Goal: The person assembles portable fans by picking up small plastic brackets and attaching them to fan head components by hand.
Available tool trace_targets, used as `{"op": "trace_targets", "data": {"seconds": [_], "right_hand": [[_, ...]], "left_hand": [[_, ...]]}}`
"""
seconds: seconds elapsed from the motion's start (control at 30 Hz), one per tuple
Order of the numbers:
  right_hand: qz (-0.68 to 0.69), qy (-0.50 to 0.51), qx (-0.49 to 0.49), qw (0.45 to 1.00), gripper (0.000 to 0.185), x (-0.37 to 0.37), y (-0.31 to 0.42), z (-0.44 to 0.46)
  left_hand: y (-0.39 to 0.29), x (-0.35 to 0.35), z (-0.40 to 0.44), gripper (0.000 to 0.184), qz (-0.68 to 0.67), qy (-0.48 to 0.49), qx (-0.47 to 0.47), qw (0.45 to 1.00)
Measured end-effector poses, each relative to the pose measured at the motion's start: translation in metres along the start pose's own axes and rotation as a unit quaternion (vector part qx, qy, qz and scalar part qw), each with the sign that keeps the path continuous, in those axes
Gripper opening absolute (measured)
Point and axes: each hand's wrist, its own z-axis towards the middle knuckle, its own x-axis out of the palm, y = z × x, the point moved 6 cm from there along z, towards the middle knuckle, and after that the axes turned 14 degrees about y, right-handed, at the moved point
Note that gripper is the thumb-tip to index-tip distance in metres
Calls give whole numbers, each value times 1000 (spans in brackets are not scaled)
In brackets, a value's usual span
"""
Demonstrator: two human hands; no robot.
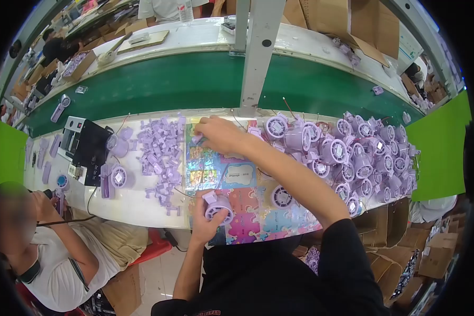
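My left hand [206, 223] is closed around a purple round fan housing [219, 208] with a slotted round face, at the table's front edge. A small block with a thin wire sits on the housing's upper side. Farther back, my right hand [221, 136] reaches across the colourful puzzle-patterned mat [242, 195]. Its fingers are curled down on a small purple plastic part [197, 139] at the mat's left edge. Beside that hand, a heap of small purple plastic parts [160, 150] spreads over the white table. Under my right forearm lies another fan housing [283, 197].
Many purple fan housings [363, 158] with wires are piled on the right. A black and silver machine [81, 150] stands left, near two upright purple pieces. A green conveyor belt [184, 79] and metal post [257, 58] are behind. Another person [58, 247] sits at left.
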Motion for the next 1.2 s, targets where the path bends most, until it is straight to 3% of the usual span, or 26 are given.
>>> {"op": "trace_targets", "data": {"seconds": [0.13, 0.23, 0.33, 0.43, 0.53, 0.63, 0.87, 0.97, 1.2], "right_hand": [[73, 15, 9, 997, 25, 1, -1, 4], [91, -27, -34, 995, 22, -17, 0, -10], [292, -23, -32, 956, 17, -43, 9, -33], [463, 45, -39, 884, 19, -43, 14, -59], [480, 81, -53, 872, 27, -33, 21, -86], [440, 150, -9, 885, 26, -35, 29, -109], [365, 300, -39, 880, 24, -19, 38, -115], [294, 297, -101, 903, 21, -7, 49, -113], [234, 233, -77, 941, 22, 1, 56, -110]], "left_hand": [[-8, 5, 0, 60, -10, -28, 16, 999], [-18, 10, 7, 58, -18, -23, 18, 999], [-5, 7, 7, 54, -21, 17, 9, 1000], [1, 6, 8, 49, -58, 33, -22, 998], [-4, 7, 9, 42, -70, 21, -5, 997], [-6, 10, 7, 40, -59, 22, -21, 998], [-15, 8, 10, 37, -60, 40, -66, 995], [-10, 5, 10, 37, -61, 50, -81, 994], [-13, 9, 11, 39, -33, 40, -116, 992]]}}
